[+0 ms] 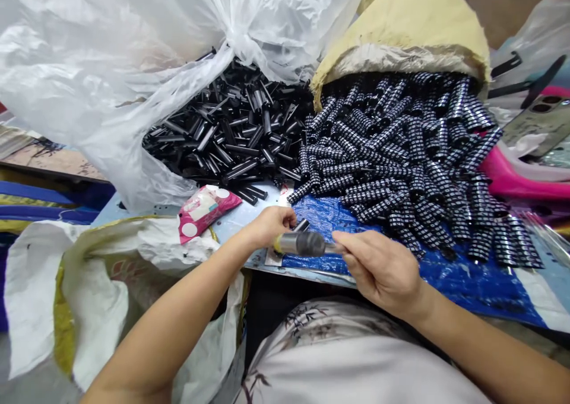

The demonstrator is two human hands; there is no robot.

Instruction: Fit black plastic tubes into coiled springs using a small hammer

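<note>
My left hand (269, 225) is at the table's front edge with its fingers curled together. A short black tube (302, 225) sticks out beside its fingertips, partly hidden by the tool. My right hand (383, 267) is closed around the thin shaft of a hammer-like tool (303, 244), whose blurred cylindrical body is silver with a dark end. That tool lies across the gap between my hands, just below the tube. Beyond my left hand is a heap of plain black tubes (240, 137). Patterned black-and-white tubes (383, 155) are piled beyond my right hand.
A clear plastic bag (111, 83) spreads over the back left. A yellow sack (414, 21) opens onto the patterned pile. A pink packet (207, 211) lies left of my hands, above a white sack (98, 297). Blue sheeting (481, 291) covers the table's front; a pink basket (516, 175) stands right.
</note>
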